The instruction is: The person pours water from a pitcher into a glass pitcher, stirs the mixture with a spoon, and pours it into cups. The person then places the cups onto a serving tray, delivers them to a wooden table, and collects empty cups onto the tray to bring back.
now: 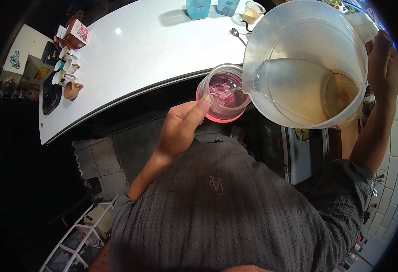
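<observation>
Jar is at the near edge of the white counter, pink liquid churning inside as a clear stream lands in it. Left hand is on the jar's left side, gripping it: thumb against the wall near the rim, other fingers mostly hidden, can't tell their spread. Pitcher is just right of the jar, tipped toward it, spout at the jar's rim; can't tell if they touch. Right hand is well right of the jar, wrapped around the pitcher handle, fingers partly hidden. Spoon lies beyond the jar; small glass and two blue containers stand farther beyond it. Mugs and red-and-white box are well left of the jar.
</observation>
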{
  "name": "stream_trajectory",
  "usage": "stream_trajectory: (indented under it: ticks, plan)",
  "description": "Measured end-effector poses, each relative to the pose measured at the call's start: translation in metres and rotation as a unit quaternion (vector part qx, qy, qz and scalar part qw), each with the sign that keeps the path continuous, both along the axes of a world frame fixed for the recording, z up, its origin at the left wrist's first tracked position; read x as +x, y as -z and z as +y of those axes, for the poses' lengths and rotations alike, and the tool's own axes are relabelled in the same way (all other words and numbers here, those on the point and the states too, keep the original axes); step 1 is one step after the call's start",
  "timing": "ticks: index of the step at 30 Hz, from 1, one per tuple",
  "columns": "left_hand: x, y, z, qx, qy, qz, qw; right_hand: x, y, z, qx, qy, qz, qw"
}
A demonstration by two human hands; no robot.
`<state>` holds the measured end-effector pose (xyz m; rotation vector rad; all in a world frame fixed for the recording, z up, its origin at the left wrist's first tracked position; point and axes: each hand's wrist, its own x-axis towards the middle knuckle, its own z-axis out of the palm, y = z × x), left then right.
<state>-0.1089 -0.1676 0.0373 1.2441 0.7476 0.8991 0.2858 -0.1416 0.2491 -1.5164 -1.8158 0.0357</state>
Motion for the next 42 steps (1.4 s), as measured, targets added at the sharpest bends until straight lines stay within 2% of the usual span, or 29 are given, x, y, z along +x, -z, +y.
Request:
stream_trajectory:
  ticks: [3, 6, 9, 12, 15, 21, 24, 30, 32, 34, 36, 41, 42]
  plan:
    - [0.0, -0.001, 0.0, 0.001, -0.001, 0.003, 1.0, -0.003, 0.0, -0.001, 0.011, -0.026, -0.009, 1.0]
    - [0.0, 0.0, 0.001, -0.001, -0.001, 0.005, 1.0, -0.02, 0.001, -0.003, 0.039, 0.023, -0.02, 0.999]
    - [0.0, 0.0, 0.002, -0.005, 0.002, 0.001, 1.0, 0.006, -0.003, -0.001, 0.019, 0.002, -0.046, 0.999]
    - [0.0, 0.001, 0.003, -0.007, 0.007, 0.001, 1.0, 0.011, -0.002, 0.0, -0.012, 0.032, -0.046, 0.998]
    - [0.0, -0.001, 0.003, -0.008, 0.011, 0.004, 1.0, -0.011, 0.005, -0.002, 0.044, 0.008, 0.004, 0.999]
    - [0.001, -0.002, 0.006, -0.008, 0.012, 0.011, 1.0, -0.022, 0.009, -0.009, 0.046, 0.026, 0.04, 0.998]
    - [0.004, -0.002, 0.008, -0.014, 0.012, 0.009, 1.0, 0.003, 0.014, -0.014, 0.017, 0.014, 0.012, 1.0]
    - [0.012, -0.004, 0.016, -0.014, 0.025, -0.011, 1.0, -0.039, 0.033, -0.034, 0.073, 0.102, -0.019, 0.992]
    - [0.018, -0.003, 0.019, -0.008, 0.031, -0.012, 0.999, -0.017, 0.045, -0.036, 0.111, 0.136, 0.028, 0.984]
    - [0.025, -0.002, 0.024, -0.012, 0.03, -0.024, 0.999, 0.015, 0.054, -0.043, 0.085, 0.184, 0.045, 0.978]
    - [0.034, -0.002, 0.029, -0.01, 0.039, -0.024, 0.999, 0.031, 0.062, -0.05, 0.122, 0.229, 0.116, 0.959]
    - [0.065, 0.003, 0.036, -0.005, 0.059, -0.016, 0.998, 0.058, 0.069, -0.07, 0.213, 0.351, 0.255, 0.876]
    - [0.072, 0.006, 0.037, -0.011, 0.065, -0.014, 0.998, 0.069, 0.069, -0.074, 0.217, 0.358, 0.254, 0.872]
